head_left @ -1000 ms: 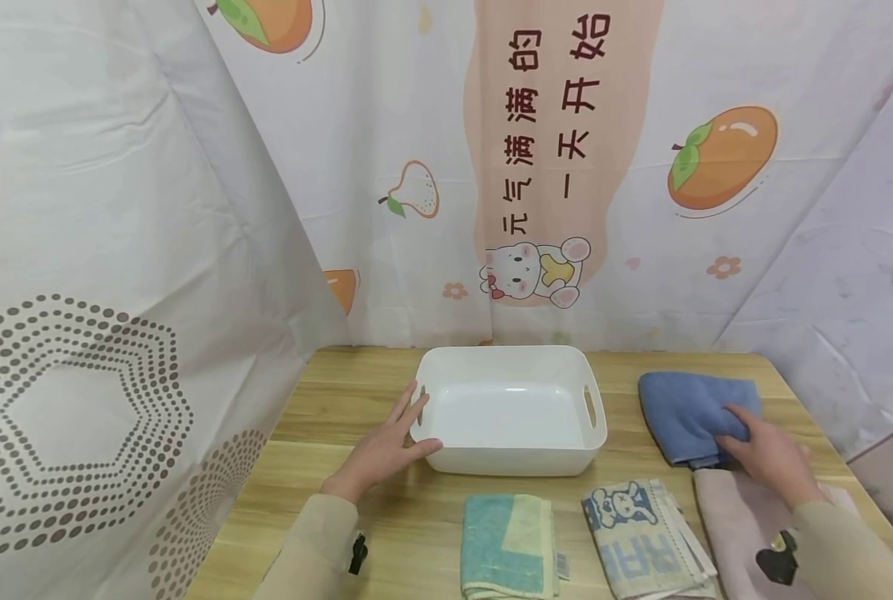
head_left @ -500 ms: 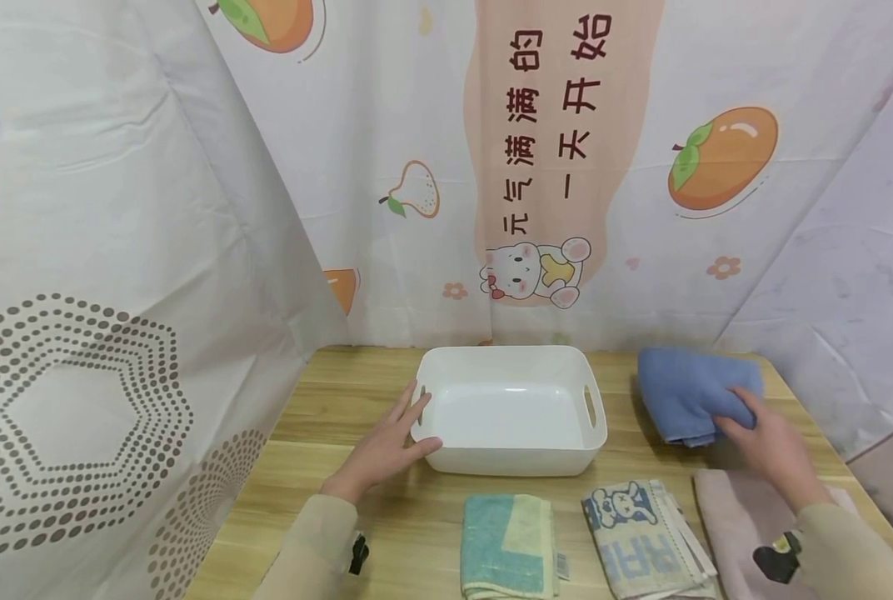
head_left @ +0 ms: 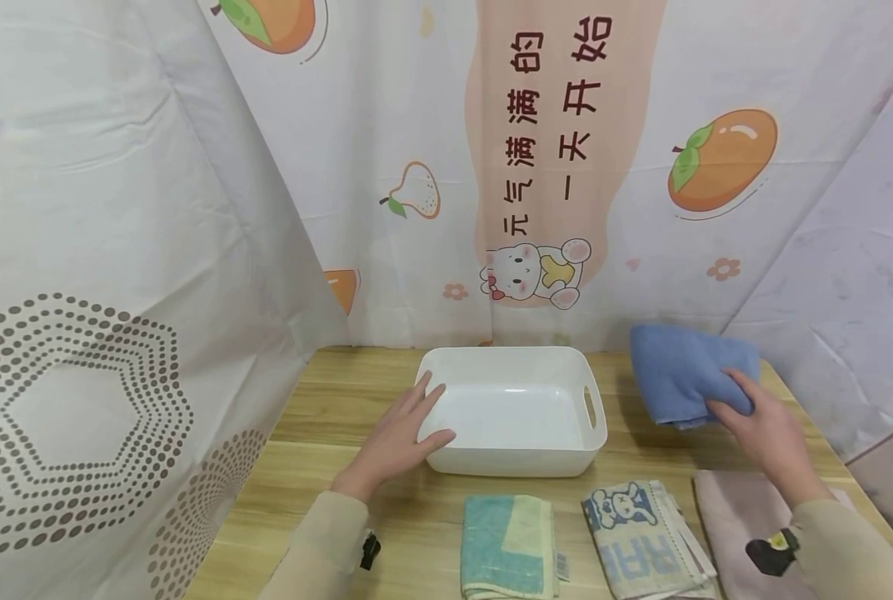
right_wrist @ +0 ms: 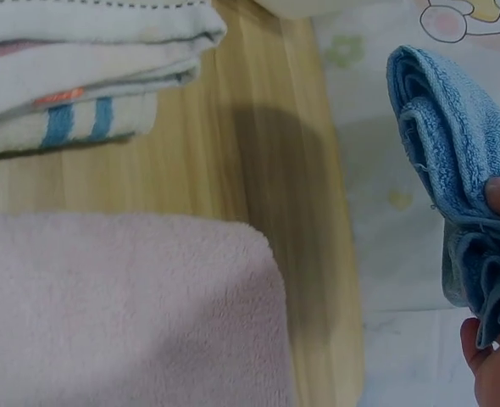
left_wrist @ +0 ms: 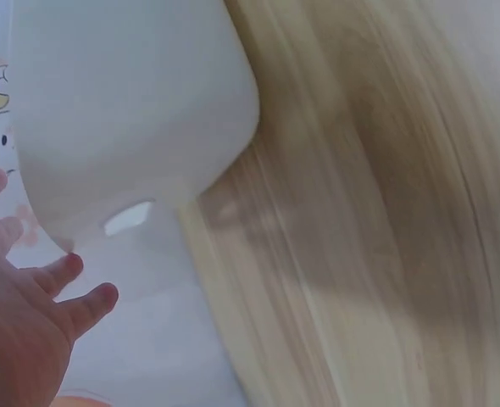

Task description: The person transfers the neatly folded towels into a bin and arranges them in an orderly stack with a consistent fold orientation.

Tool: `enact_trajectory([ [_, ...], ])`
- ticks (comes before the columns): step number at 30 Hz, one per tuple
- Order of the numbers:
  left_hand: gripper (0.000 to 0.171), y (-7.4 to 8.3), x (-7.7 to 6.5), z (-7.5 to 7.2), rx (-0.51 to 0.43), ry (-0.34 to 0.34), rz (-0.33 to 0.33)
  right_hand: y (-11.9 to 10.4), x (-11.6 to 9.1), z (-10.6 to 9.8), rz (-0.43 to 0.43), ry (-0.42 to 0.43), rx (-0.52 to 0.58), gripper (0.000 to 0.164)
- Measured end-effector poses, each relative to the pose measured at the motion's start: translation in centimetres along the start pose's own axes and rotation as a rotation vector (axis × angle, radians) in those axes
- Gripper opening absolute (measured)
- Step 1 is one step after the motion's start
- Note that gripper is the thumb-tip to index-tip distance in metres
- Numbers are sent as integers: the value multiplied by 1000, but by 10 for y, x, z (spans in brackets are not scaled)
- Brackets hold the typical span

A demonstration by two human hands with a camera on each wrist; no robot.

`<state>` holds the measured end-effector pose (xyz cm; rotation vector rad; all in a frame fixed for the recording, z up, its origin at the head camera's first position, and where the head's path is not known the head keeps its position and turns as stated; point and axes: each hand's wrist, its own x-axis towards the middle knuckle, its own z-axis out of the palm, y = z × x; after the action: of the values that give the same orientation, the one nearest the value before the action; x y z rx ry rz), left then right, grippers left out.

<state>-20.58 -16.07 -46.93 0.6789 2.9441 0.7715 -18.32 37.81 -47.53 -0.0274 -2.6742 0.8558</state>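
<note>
A folded blue towel is pinched by my right hand at its right side, raised above the table. In the right wrist view the blue towel shows its stacked folds, with the thumb on one face and fingertips below. My left hand spreads its fingers at the left end of a white plastic basket, overlapping the rim in the head view. From the left wrist, the hand has its fingers apart by the basket's corner. The basket's left handle hole is hidden behind the hand in the head view.
Along the front of the wooden table lie a folded teal and yellow towel, a folded rabbit-patterned towel and a pink towel, partly under the right sleeve. A printed curtain hangs right behind the table.
My right hand has lifted the blue towel up off the table and slightly away from me. My left hand has shifted a little up and to the right over the basket's end.
</note>
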Motion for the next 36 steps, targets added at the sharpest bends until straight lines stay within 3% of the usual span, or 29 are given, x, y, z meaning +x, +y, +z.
enact_trajectory([
  [12,81,18,10,1,83,13,22,-30,2,-3,-43,56,63,61],
  [29,80,54,25,2,36,-20,70,-73,6,14,-297,210,72,58],
  [36,81,60,31,7,40,0,80,-87,4,21,-325,205,93,59],
])
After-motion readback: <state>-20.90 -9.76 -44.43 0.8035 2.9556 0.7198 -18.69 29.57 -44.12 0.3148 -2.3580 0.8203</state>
